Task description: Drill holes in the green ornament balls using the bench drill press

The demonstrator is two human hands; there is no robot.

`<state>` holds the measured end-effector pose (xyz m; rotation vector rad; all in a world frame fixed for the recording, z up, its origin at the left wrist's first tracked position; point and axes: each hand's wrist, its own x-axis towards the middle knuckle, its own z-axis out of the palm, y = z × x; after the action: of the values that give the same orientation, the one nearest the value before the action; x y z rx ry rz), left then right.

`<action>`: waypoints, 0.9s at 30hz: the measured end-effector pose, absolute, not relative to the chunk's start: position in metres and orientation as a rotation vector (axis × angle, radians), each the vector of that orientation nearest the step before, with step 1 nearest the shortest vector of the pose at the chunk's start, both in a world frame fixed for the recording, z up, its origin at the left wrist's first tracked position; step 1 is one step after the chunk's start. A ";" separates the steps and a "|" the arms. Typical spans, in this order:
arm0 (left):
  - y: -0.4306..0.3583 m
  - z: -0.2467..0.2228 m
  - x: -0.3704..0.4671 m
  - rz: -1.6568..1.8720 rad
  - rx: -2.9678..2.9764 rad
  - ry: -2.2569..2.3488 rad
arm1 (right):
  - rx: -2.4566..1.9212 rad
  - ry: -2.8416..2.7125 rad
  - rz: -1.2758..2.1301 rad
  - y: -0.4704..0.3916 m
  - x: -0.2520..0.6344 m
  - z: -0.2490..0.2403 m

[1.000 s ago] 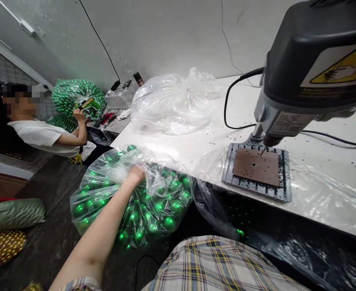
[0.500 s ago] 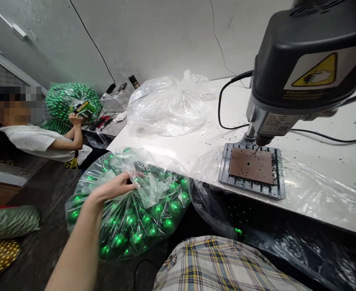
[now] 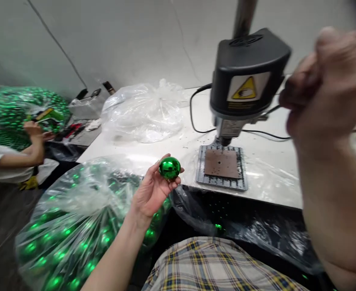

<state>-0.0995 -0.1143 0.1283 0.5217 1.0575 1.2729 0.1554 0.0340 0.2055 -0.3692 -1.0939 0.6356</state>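
Observation:
A shiny green bauble (image 3: 169, 167) rests in the curled fingers of my left hand (image 3: 153, 190), held in front of the drill press (image 3: 244, 87). My right hand (image 3: 326, 85), blurred, is raised and closed at the right side of the press head. A thin lever runs from the press into its fingers; the lever's end is hidden by them. Below the chuck (image 3: 226, 141) lies a brown square board (image 3: 222, 163) with a small hole, on the metal base (image 3: 200, 178). Left of my left arm is a clear plastic bag (image 3: 75, 210) full of green baubles.
Another clear bag (image 3: 144, 111) lies on the white table (image 3: 129, 151). Dark shavings are scattered around the base. A black cable (image 3: 193, 109) loops beside the press. At far left a co-worker's hands (image 3: 34, 129) are near a large bag of green baubles (image 3: 11, 107).
My left hand has left the bag's mouth and moved right, now with a green bauble in it. My right hand has come further into view. The view has shifted left relative to the bag.

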 end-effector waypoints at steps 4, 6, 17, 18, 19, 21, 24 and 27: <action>-0.080 0.106 -0.061 1.293 0.370 0.896 | -0.295 -1.172 0.586 0.041 0.154 0.205; -0.068 0.098 -0.050 1.334 0.310 0.872 | -0.280 -1.188 0.613 0.041 0.153 0.204; -0.033 0.067 -0.038 1.360 0.454 0.988 | -0.410 -1.264 0.607 0.039 0.157 0.204; -0.030 0.062 -0.038 1.372 0.538 1.025 | -0.398 -1.264 0.611 0.039 0.157 0.204; -0.028 0.058 -0.037 1.390 0.614 1.057 | -0.394 -1.266 0.613 0.039 0.157 0.204; -0.023 0.050 -0.036 1.423 0.707 1.090 | -0.402 -1.269 0.615 0.039 0.157 0.204; -0.016 0.040 -0.031 1.441 0.760 1.100 | -0.404 -1.266 0.616 0.039 0.156 0.204; -0.010 0.033 -0.026 1.421 0.896 1.119 | -0.416 -1.261 0.603 0.039 0.156 0.204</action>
<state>-0.0265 -0.0097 0.0332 0.8958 1.1194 1.4213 0.1558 0.0387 0.2044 -0.4163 -1.2614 0.6031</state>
